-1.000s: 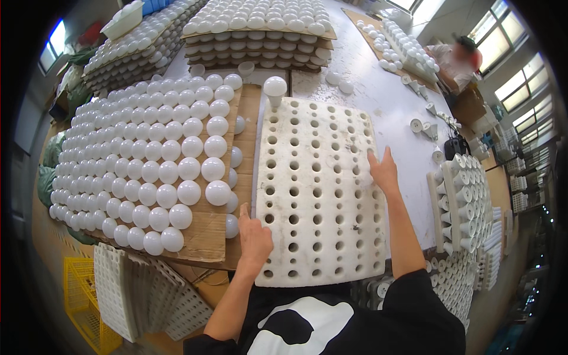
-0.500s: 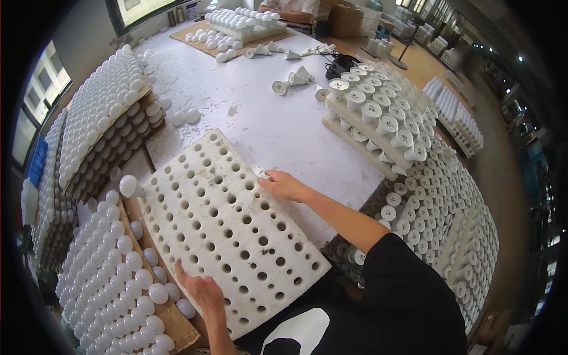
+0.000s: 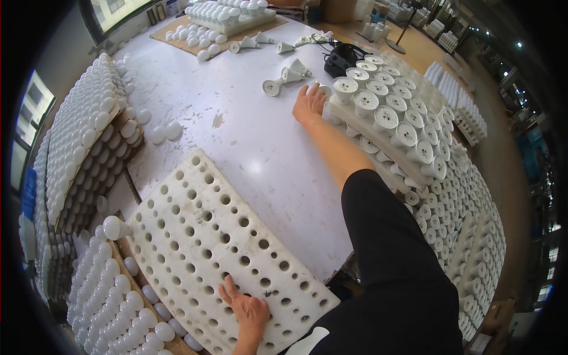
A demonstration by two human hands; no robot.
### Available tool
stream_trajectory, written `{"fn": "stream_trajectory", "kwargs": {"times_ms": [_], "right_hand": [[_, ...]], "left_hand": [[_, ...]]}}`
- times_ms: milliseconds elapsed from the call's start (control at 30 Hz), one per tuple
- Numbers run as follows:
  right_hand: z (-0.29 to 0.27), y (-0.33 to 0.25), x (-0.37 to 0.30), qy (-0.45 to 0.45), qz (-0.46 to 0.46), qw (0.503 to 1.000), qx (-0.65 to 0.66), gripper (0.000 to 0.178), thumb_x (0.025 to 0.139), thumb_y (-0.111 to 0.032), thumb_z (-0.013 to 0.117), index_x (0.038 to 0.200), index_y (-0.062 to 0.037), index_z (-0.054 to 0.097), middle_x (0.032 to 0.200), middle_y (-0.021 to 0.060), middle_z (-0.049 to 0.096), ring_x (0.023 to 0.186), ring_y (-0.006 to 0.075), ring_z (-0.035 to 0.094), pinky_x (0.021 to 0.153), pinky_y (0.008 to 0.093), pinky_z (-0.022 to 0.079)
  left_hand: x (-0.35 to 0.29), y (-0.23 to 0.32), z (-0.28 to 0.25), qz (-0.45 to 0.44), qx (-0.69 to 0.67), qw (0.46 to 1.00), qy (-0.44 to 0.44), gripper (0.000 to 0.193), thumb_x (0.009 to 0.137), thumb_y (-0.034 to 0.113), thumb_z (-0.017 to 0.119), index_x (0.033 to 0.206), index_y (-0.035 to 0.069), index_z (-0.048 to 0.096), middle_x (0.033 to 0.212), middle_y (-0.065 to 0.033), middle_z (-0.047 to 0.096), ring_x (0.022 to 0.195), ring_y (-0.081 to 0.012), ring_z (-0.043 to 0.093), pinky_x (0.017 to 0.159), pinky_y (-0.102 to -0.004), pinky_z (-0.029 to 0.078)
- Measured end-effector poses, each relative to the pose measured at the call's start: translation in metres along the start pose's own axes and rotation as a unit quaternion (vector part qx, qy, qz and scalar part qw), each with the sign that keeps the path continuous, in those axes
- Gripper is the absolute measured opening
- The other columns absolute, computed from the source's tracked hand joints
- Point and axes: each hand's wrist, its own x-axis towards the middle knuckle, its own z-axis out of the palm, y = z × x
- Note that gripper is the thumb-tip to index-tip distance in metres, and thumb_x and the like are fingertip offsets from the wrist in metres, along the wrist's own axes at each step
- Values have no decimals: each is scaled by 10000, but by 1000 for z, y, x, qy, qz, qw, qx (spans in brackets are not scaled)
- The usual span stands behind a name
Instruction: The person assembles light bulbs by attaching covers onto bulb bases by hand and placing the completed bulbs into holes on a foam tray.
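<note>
A white foam board with rows of round holes lies at an angle on the near part of the table. My left hand rests on its lower part, fingers partly stretched over the holes and nothing in them. Farther off, my right hand is extended with fingers apart beside a white bulb housing; whether they touch cannot be seen. That housing lies by the corner of a foam tray filled with upright white cup-shaped housings. Left of the hand lie several loose bulb housings.
White bulb domes cover cardboard at the lower left; a taller layered stack of domes stands behind. One bulb sits at the board's left corner. A black corded device lies beyond my right hand. Many housings fill the right side.
My right hand has left the board's right edge and reached forward to the housings. My left hand has shifted from the board's left side toward its lower middle. The view has shifted too.
</note>
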Motion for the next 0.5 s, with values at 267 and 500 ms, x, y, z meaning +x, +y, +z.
{"fn": "stream_trajectory", "kwargs": {"times_ms": [267, 500], "right_hand": [[26, 25, 63, 4, 140, 988, -58, 561, 867, -205, 509, 1394, -60, 382, 1419, 300, 284, 1289, 468, 312, 1055, 533, 258], [35, -14, -6, 47, 0, 998, -31, 456, 863, -165, 527, 1298, -41, 463, 1222, 294, 425, 1011, 414, 489, 847, 471, 475]], "left_hand": [[8, 5, 3, -43, -79, 996, -6, 169, 457, 12, 559, 543, -133, 555, 1294, -458, 322, 1318, -523, 221, 1082, -646, 103], [6, -7, 3, -4, -45, 999, 8, 170, 472, 59, 589, 536, -99, 594, 1301, -437, 316, 1320, -497, 222, 1076, -636, 115]]}}
